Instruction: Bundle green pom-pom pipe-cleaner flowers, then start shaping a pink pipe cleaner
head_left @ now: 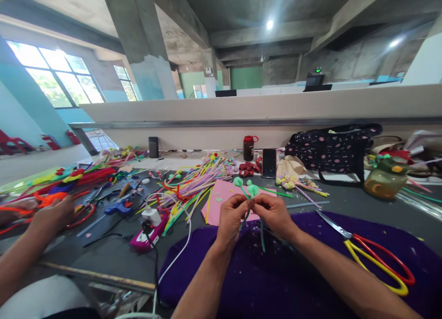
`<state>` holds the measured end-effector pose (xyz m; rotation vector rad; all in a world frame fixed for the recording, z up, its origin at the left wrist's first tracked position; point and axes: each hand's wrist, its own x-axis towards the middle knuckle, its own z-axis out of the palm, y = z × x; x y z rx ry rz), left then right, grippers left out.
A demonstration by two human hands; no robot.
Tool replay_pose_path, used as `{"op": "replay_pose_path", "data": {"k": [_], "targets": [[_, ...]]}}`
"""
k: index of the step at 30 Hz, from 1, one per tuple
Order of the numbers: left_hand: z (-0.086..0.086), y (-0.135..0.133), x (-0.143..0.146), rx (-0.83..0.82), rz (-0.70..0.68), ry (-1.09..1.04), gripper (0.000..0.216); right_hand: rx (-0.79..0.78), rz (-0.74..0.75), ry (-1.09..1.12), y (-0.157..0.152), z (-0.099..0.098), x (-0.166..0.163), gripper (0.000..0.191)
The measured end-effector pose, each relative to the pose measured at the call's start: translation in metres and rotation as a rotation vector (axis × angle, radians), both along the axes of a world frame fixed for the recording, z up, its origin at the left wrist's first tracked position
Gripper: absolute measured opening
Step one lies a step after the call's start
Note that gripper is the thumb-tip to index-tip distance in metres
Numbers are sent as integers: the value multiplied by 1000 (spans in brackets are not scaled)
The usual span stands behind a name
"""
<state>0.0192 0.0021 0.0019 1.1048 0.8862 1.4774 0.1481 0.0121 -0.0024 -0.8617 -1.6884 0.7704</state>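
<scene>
My left hand [232, 214] and my right hand [274, 214] meet in front of me, fingertips pinched together on green pipe cleaners. A fluffy green ball [253, 190] stands just above the fingertips, and a second green ball [238, 182] sits up to its left. Two green stem ends hang below the hands; the right one [263, 238] dangles over a dark purple cloth [193, 263]. Fingers hide the point where the stems meet. Behind the hands lies a pink sheet [221, 199]. To the right, scissors [348, 236] with red and yellow handles rest open on the cloth.
A co-worker's hands [55, 213] hold orange pipe cleaners at left. A purple power strip [148, 234], a blue glue gun [119, 207] and a pile of pipe cleaners [200, 181] lie between us. At the back stand a phone [269, 163], red-lidded jar [248, 148], bag [328, 151] and bottle [385, 181].
</scene>
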Motion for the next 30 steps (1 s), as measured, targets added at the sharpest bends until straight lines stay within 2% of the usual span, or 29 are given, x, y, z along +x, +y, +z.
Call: {"op": "replay_pose_path", "data": {"k": [9,17,23,27,30], "targets": [[-2,2,-4,11,-38,12,17,-65,62,8,0,6,5,15],[-3,7,-3,-62,-36,10,21,-322,165,79,2,3,4,24],[-4,8,-3,-113,-31,26,24,-440,157,275,12,6,11,21],[-5,7,-1,-57,-68,86,24,-564,244,417,17,3,12,19],[-5,6,1,-56,-74,84,24,-578,278,468,15,0,10,17]]}}
